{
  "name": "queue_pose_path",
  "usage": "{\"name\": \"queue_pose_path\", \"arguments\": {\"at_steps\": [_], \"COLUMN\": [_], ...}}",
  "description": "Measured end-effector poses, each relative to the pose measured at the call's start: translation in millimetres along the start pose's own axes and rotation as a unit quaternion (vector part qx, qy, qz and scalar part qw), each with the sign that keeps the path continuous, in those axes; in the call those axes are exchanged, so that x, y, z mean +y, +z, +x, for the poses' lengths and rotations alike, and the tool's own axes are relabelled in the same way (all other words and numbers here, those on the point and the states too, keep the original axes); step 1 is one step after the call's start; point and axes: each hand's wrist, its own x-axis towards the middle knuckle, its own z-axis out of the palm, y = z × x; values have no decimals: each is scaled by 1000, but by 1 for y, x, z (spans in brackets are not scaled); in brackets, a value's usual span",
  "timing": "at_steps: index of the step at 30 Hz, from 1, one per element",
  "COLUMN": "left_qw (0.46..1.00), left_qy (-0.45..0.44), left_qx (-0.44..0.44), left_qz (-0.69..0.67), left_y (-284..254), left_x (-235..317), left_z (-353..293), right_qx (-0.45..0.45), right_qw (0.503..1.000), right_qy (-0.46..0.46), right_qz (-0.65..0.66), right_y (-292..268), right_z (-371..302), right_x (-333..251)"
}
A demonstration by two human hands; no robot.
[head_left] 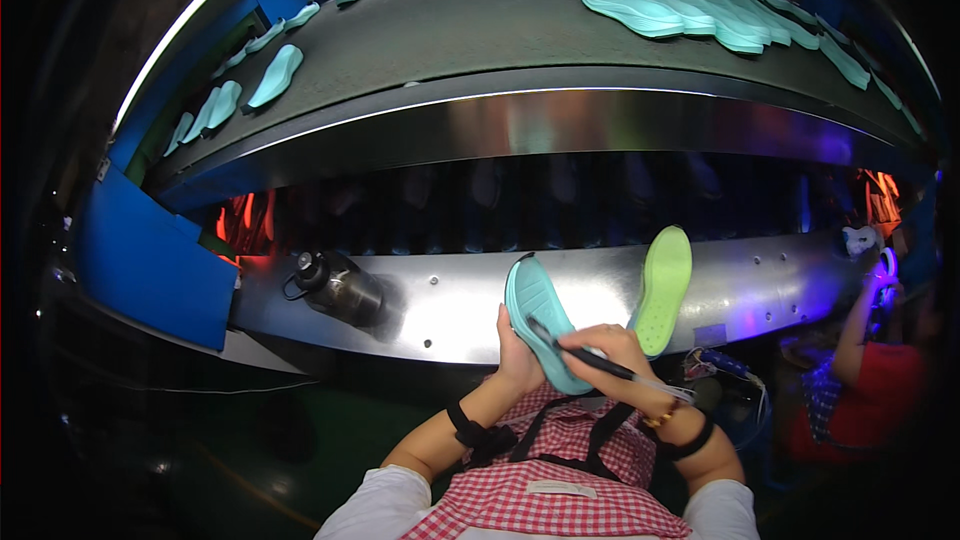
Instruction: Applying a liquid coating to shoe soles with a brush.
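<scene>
Turquoise shoe sole (533,292) held in front of the body, over the near edge of a steel ledge (455,275); far end against the ledge in view, contact cannot be told. Left hand (517,352) clasped on the sole's left side. Right hand (612,352) closed around a dark pen-like tool (602,362), tip at the sole's upper face; touching or just above, cannot tell. Hands near each other, the sole between.

Room: a wide stretch of steel parts the sole from a dark bottle (345,290) on the left. On the right, a yellow-green sole (668,285) lies on the ledge, near end at its near edge, a narrow gap from the held one.

Writing: pale label (561,488) on the red-checked apron (540,515); too small to read.

Held sole's look: long, tilted, raised rim, ridged face, black mark at far tip.

Farther out: dark belt (450,35) beyond the ledge, turquoise soles (630,8) bunched far right, others spaced along the far and left sides. Right edge: another person's red garment (885,385).
</scene>
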Motion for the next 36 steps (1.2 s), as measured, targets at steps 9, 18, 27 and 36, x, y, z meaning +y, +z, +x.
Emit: {"name": "queue_pose_path", "arguments": {"at_steps": [9,18,27,36], "left_qw": [989,994,980,970], "left_qy": [-99,-59,118,208], "left_qx": [-111,-92,-156,-122], "left_qz": [6,-30,-16,-25], "left_y": [32,53,52,72], "left_x": [16,25,31,54], "left_z": [-26,-30,-20,-25], "right_qx": [86,70,61,55], "right_qw": [948,962,992,993], "right_qy": [133,124,-57,-66], "right_qz": [278,234,91,83], "right_y": [-34,-39,-42,-42], "right_z": [-5,-9,-11,-19], "right_x": [-24,-29,-27,-34]}}
